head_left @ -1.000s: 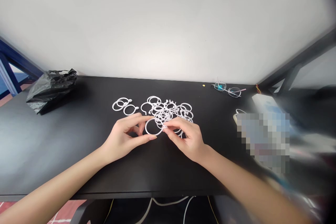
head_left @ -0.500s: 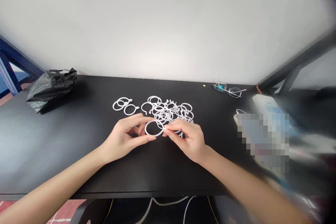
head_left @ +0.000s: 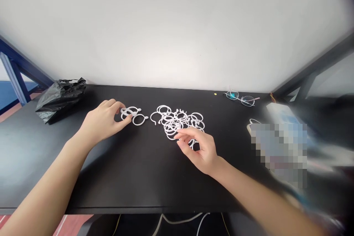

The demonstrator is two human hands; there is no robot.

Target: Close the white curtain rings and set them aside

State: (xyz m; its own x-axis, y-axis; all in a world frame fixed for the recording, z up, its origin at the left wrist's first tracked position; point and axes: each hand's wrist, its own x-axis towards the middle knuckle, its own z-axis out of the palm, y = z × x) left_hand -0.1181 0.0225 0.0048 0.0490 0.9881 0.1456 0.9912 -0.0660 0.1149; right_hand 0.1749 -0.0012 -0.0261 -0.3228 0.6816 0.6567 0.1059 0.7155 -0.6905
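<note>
A closed white ring (head_left: pixel 126 114) is between the thumb and fingers of my left hand (head_left: pixel 103 120), low over the small group at the left. In that group, another closed white ring (head_left: pixel 139 119) lies just right of my thumb. My right hand (head_left: pixel 200 149) hovers at the near edge of a pile of white rings (head_left: pixel 173 121). Its thumb and fingertips are apart, with nothing between them, and it hides part of the pile. Several piled rings show open gaps with small knobbed ends.
A black plastic bag (head_left: pixel 62 99) sits at the back left of the black table (head_left: pixel 132 177). Eyeglasses (head_left: pixel 240 98) lie near the wall at the back right, beside a small yellow bit (head_left: pixel 215 94). Blurred, pixelated items (head_left: pixel 279 151) occupy the right side.
My left hand has carried the ring from in front of the pile to the group at the left. My right hand has let go of that ring and its fingers have parted.
</note>
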